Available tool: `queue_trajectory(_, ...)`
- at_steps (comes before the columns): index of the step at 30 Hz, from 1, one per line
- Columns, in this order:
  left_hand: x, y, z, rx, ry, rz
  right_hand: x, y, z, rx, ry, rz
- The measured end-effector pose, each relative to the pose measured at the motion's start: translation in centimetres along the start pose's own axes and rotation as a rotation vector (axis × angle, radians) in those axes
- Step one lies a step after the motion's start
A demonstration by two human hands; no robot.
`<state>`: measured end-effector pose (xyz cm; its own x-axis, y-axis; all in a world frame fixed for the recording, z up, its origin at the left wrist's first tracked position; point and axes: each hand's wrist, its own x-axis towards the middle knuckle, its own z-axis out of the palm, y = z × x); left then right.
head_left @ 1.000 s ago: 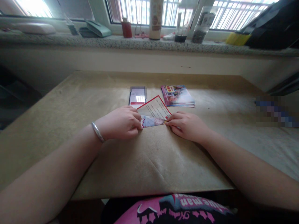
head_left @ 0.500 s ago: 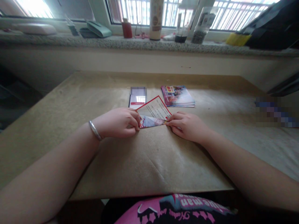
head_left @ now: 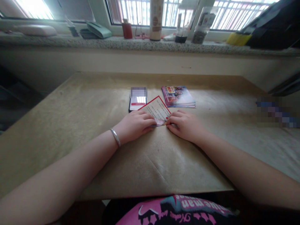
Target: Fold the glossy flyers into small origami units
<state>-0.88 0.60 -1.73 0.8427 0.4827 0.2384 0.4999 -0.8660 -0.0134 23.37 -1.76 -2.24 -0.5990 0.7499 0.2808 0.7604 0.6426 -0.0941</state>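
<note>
A folded leaflet with a red border lies on the brown paper-covered table, its printed white side up. My left hand, with a silver bangle on the wrist, rests on the leaflet's lower left part, fingers curled and pressing down along the fold. My right hand pinches the leaflet's lower right corner against the table. The leaflet's lower edge is hidden under my fingers.
A phone with a lit screen lies just behind the leaflet. A stack of colourful leaflets sits to its right. The stone windowsill behind holds a red cup, a tall bottle, jars and a dark bag.
My left hand slid to the right along the leaflet's lower edge, covering the coloured strip that showed before. My right hand stayed on the right corner.
</note>
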Motion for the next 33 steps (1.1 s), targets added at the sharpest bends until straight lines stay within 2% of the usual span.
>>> queue_trajectory(5,0.4,-0.2,0.1,0.073,0.041,0.072,0.3,-0.2,0.4,0.039,0.04,0.007)
queue_trajectory(10,0.6,0.8,0.0,0.172,0.042,0.038,0.6,-0.6,0.7,0.062,0.035,-0.063)
queue_trajectory(13,0.8,1.2,0.0,0.2,0.052,-0.011,0.8,-0.9,0.9,0.066,0.059,-0.055)
queue_trajectory(18,1.2,1.0,0.6,0.143,0.118,-0.091,0.9,-1.0,1.2,0.181,0.126,0.051)
queue_trajectory(25,1.1,1.2,1.2,-0.001,0.26,-0.118,0.9,-1.1,1.2,0.313,0.157,0.053)
queue_trajectory(29,1.1,1.9,0.8,-0.06,0.254,-0.092,1.0,-1.2,1.2,0.416,0.191,0.024)
queue_trajectory(33,1.1,2.2,0.4,0.006,0.216,-0.047,0.9,-1.1,1.2,0.465,0.167,-0.009)
